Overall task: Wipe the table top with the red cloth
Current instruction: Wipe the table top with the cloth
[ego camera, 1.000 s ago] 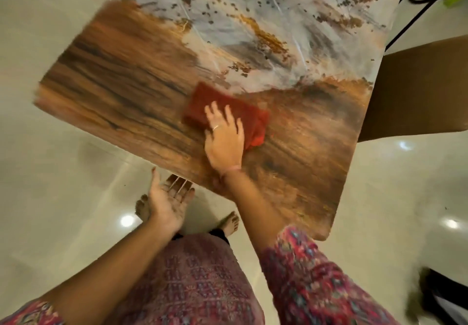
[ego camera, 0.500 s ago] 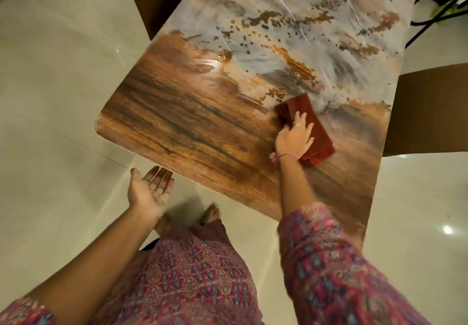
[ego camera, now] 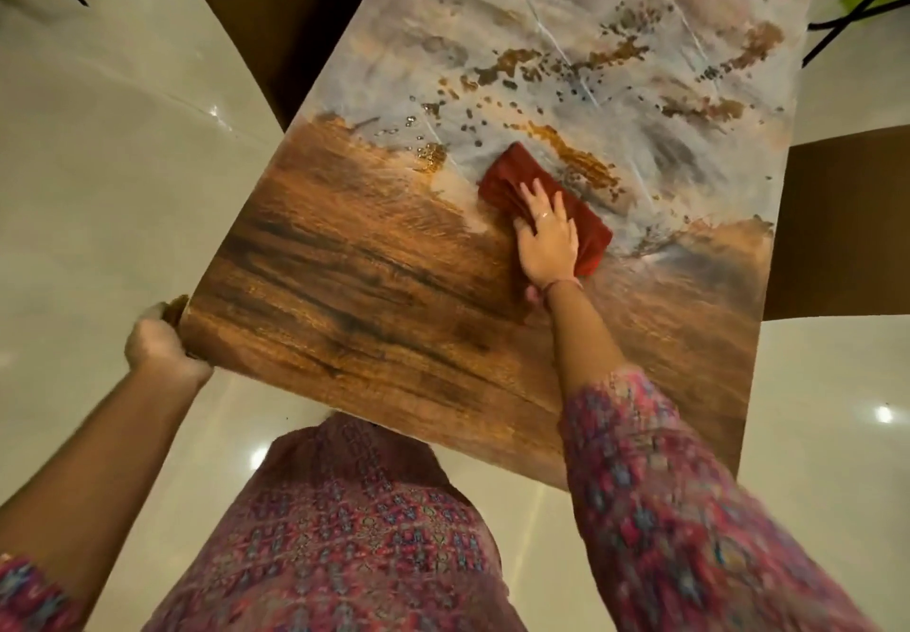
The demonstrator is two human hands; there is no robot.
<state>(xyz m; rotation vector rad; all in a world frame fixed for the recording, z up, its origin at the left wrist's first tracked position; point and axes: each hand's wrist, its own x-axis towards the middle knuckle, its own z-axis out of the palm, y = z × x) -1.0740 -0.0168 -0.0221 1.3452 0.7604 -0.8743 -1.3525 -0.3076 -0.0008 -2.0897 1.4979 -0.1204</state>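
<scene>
The table top is glossy, brown wood-grain near me and grey-white with rusty speckles farther away. A folded red cloth lies across the border between the two patterns. My right hand presses flat on the cloth with fingers spread, covering its near half. My left hand grips the table's near left corner, fingers curled around the edge. A few water drops glisten just left of the cloth.
A dark brown chair stands at the table's far left side and another at its right side. Black cables run at the top right. Glossy pale floor tiles surround the table.
My right hand has slid the cloth away from me onto the grey-white part. My left hand, open in the air before, has closed on the table's near left corner. I stand closer to the table.
</scene>
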